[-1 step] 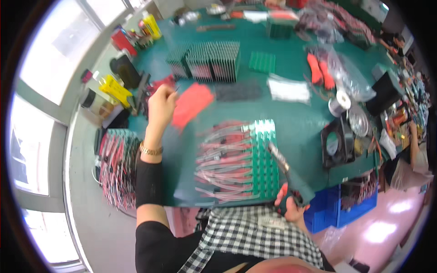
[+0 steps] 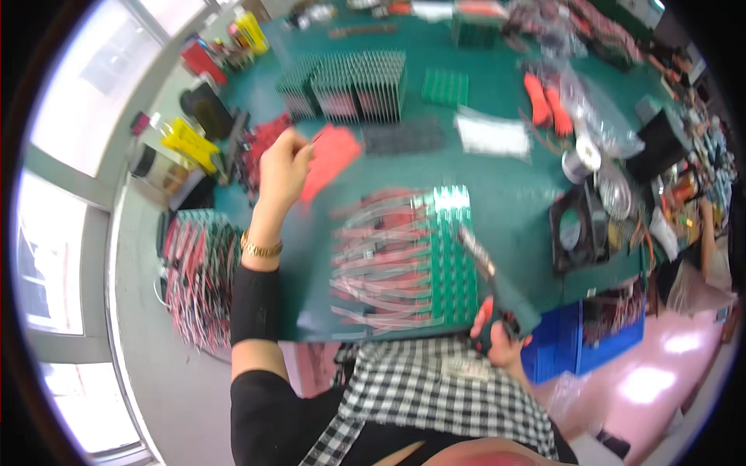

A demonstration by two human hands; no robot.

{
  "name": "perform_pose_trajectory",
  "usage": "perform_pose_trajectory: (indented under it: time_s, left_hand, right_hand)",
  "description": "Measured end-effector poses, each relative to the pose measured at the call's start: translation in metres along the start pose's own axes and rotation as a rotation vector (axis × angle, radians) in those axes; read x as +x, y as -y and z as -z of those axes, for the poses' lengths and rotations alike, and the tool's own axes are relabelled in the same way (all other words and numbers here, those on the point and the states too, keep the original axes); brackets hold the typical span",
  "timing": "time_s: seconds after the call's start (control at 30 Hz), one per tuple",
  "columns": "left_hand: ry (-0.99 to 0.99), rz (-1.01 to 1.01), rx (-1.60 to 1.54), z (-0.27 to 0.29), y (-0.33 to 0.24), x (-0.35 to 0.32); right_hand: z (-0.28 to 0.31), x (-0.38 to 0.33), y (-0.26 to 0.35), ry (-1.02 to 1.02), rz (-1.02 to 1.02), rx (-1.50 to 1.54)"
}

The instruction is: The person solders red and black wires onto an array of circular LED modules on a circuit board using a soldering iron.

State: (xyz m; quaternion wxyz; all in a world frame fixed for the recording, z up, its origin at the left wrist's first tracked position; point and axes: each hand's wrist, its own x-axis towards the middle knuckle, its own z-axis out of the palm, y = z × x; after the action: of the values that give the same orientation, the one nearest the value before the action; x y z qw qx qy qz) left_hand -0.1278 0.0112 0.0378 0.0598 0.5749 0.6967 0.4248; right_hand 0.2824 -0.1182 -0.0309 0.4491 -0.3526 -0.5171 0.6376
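Note:
My left hand (image 2: 286, 165) is raised over the left side of the table, its fingers pinched on a thin wire (image 2: 317, 137) that is blurred. Beside that hand lies a flat pile of red wires (image 2: 334, 159). My right hand (image 2: 500, 335), at the table's front edge, is wrapped round a soldering gun (image 2: 505, 291) with a dark body and a metal tip pointing up and left. Its tip is over or just beside the right edge of a green circuit board panel (image 2: 452, 264). Rows of red, white and dark wires (image 2: 381, 268) run leftward from the panel.
Upright stacks of boards (image 2: 361, 85) stand at the back. Bundles of black wires (image 2: 404, 136) and white wires (image 2: 493, 133) lie before them. A solder spool (image 2: 580, 161) and black fan (image 2: 579, 231) sit right; wired boards (image 2: 203, 276) hang left. Blue bins (image 2: 556, 342) are below.
My left hand has shifted slightly right, toward the red wires, still pinched. The whole scene sits a little higher in the picture. My right hand keeps its hold on the soldering gun.

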Motion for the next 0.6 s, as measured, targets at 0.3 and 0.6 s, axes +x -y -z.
perform_pose_trajectory:
  time_s: [0.3, 0.6]
  left_hand:
    - [0.447, -0.255, -0.335, -0.078, -0.079, -0.097]
    - [0.421, -0.337, -0.181, -0.097, -0.072, -0.111]
  right_hand:
    - [-0.003, -0.007, -0.013, -0.086, 0.04, 0.006]
    - [-0.001, -0.016, -0.012, -0.035, -0.01, 0.028]
